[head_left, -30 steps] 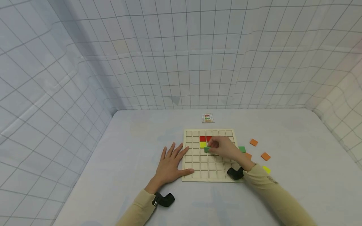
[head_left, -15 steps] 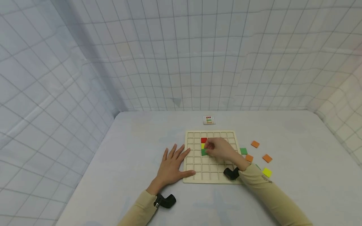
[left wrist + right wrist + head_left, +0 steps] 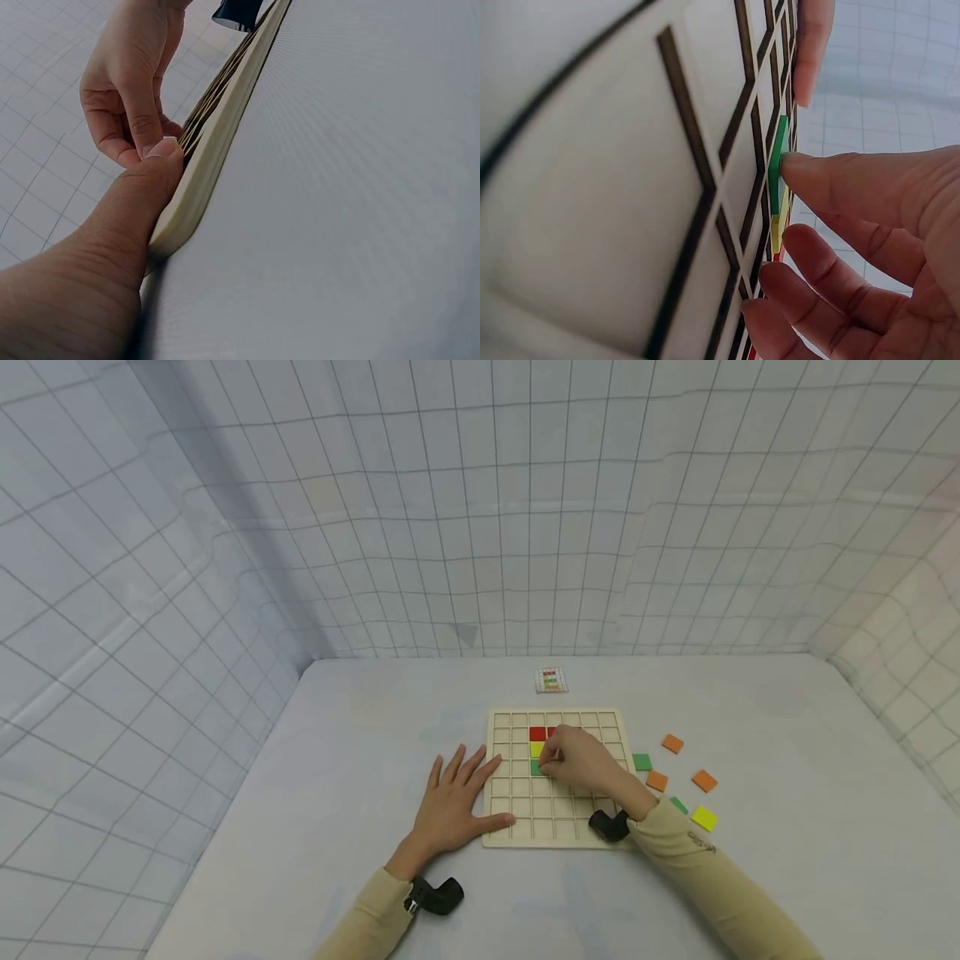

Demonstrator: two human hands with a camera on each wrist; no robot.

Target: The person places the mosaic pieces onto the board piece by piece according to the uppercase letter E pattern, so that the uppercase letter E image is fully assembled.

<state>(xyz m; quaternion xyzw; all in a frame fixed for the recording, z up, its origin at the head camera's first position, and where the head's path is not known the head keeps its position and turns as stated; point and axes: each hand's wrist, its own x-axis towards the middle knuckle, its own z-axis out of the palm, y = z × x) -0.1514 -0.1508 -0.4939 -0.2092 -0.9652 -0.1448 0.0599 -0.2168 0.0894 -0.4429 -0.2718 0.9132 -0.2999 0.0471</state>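
Observation:
My left hand [image 3: 447, 806] rests flat at the left edge of a pale wooden grid board [image 3: 498, 837], fingers spread and thumb over the rim. Over the board's middle is my right hand [image 3: 583, 766], its fingers loosely bent. Its thumb [image 3: 821, 180] presses on the face of a green square tile [image 3: 777, 166] in a grid cell, while the other fingers stand apart from that tile. Behind it in the same column lie a yellow tile [image 3: 536, 749] and a red tile [image 3: 537, 734]. More red tiles are partly covered by my right hand.
Right of the board lie loose tiles: orange ones [image 3: 704, 781], green ones [image 3: 642, 762] and a yellow one [image 3: 704, 818]. A small card [image 3: 551, 680] with a coloured grid pattern lies behind the board. Grid-patterned cloth walls [image 3: 480, 527] surround the table.
The green tile, pinched above the board a second ago, has moved left and down into the cell in front of the yellow tile. The left hand has stayed in place.

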